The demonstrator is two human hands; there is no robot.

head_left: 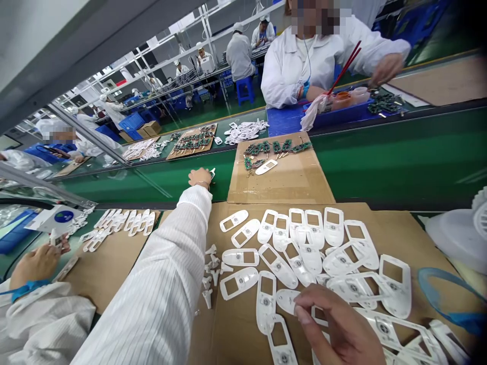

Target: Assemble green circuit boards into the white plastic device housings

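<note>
My left hand (200, 177) reaches far out over the green conveyor belt, its fingers closed on a small white plastic shell (212, 173) that shows only in part. Low in the view, my right hand (338, 324) hovers close over the cardboard. Its thumb and forefinger come together at the end of a white plastic shell (286, 301); I cannot tell whether that shell is lifted. Around it lie many similar white shells (266, 299) with rectangular windows, some overlapping. Small white plastic pieces (207, 298) are heaped beside my left sleeve.
A cardboard sheet (277, 185) on the belt carries green circuit boards (262, 148) and one white shell. Across the belt sits a co-worker (304, 61) by a blue tray (342, 112). Another person's hand (36, 263) holds a small white device at left. A blue strap (452, 289) lies right.
</note>
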